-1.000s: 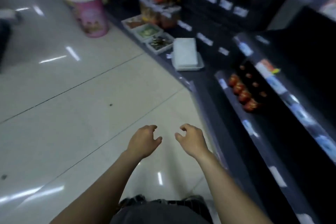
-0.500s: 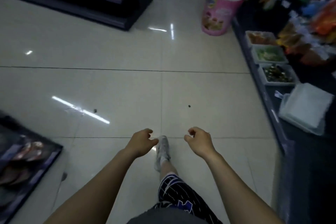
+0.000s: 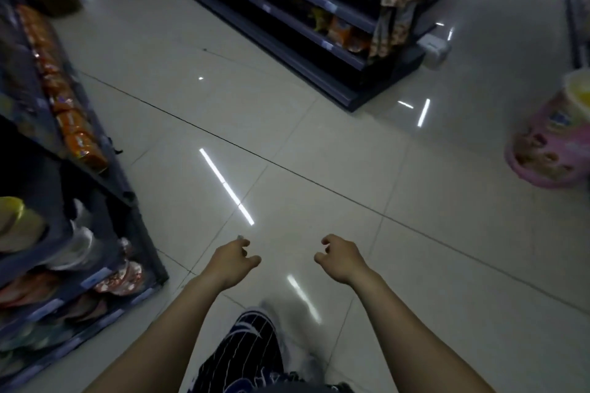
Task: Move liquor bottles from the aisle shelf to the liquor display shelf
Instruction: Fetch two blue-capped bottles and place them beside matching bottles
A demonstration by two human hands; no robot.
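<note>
Progress on the task cannot be read off as finished or even well under way: no liquor bottle shows anywhere in the frame, neither in a hand nor on any rack in view, so where the bottles are cannot be told. Both hands are empty. The shelf (image 3: 79, 169) at the left of the frame carries orange snack packets and flat packaged goods, and the shelf unit (image 3: 319, 19) across the top middle carries bagged snacks; neither looks like the aisle shelf of bottles or the liquor display shelf, though the dim, blurred picture leaves that uncertain. My judgement is that this is a walk between the 2 shelves with nothing carried, so at least 1 pick-up and 1 placing lie ahead.

Both forearms reach forward from the bottom of the frame over the tiled floor (image 3: 415, 201). The left hand (image 3: 231, 260), lower middle, has its back upward and its fingers loosely curled, gripping nothing. The right hand (image 3: 340, 260), just right of it and apart from it, mirrors that pose: fingers half curled inward, nothing held. 1 leg in dark striped shorts (image 3: 245, 351) steps forward between the arms, the shoe blurred. A pink tub (image 3: 549, 150) stands on the floor at the right edge.
</note>
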